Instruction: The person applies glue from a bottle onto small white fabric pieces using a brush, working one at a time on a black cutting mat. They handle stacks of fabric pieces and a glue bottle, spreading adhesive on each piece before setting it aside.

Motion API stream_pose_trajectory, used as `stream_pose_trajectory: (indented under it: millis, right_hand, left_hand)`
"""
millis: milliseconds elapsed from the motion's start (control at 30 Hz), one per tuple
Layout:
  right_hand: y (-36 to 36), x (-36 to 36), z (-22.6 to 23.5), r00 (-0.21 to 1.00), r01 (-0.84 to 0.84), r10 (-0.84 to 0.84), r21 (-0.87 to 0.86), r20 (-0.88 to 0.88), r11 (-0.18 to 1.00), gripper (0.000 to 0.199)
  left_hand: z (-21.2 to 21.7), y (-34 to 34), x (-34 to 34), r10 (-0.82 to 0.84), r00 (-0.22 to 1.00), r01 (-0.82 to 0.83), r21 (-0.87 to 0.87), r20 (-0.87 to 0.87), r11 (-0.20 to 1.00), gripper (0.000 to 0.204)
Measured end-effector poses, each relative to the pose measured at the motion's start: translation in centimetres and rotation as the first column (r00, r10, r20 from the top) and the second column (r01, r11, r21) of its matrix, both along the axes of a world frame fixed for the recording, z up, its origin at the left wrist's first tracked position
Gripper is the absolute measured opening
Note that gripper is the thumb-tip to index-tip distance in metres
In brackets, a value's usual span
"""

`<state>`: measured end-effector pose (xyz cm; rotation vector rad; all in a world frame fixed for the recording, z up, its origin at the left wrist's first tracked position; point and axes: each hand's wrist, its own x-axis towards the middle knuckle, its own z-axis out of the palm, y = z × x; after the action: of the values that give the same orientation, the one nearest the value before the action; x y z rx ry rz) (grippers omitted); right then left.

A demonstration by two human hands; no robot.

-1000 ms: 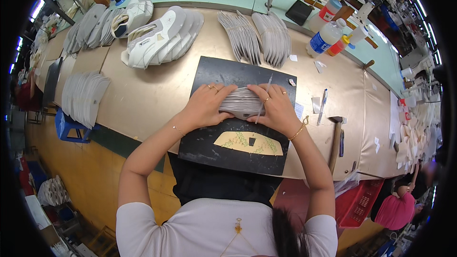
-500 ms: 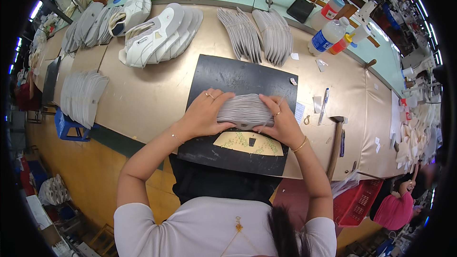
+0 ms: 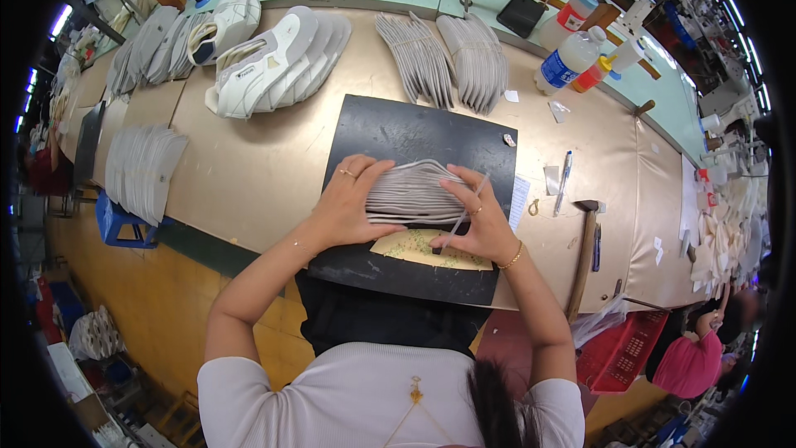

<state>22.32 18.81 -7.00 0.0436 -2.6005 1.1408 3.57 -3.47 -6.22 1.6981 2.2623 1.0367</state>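
Left hand (image 3: 352,203) and right hand (image 3: 481,220) clasped, fingers curled, a fanned stack of thin grey shoe-upper pieces (image 3: 410,192) over the black rectangular cutting mat (image 3: 414,129). Right hand also pinched a slim pen-like tool (image 3: 464,214). Yellowish speckled pattern piece (image 3: 423,247) lay just beneath. Judged: squaring the edges evenly with light, balanced pressure would keep the stack from slipping.
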Motion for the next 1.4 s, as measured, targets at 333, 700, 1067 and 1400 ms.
stream_pose_trajectory:
  millis: [333,700,1067,1400]
  right_hand:
    - [-0.1,-0.1,-0.3,0.988,0.057,-0.052,0.033,-0.148,0.998,0.095]
    - [0.0,0.3,0.3,0.995,0.054,-0.035,0.204,-0.096,0.977,0.091]
    - [-0.5,0.3,0.8,1.0,0.005,-0.006,0.022,0.005,1.0,0.092]
    - [-0.7,1.1,0.5,0.983,0.127,-0.119,0.045,-0.143,0.991,0.08]
  left_hand:
    - [-0.3,-0.2,0.7,-0.111,0.992,0.107,0.06,0.062,0.992,0.085]
    - [-0.4,-0.2,0.4,-0.109,0.984,0.12,0.068,-0.139,0.99,0.083]
    - [0.7,0.3,1.2,-0.075,0.993,0.078,0.027,-0.091,0.997,0.091]
    - [0.6,1.1,0.6,-0.106,0.984,0.111,0.024,-0.142,0.994,0.072]
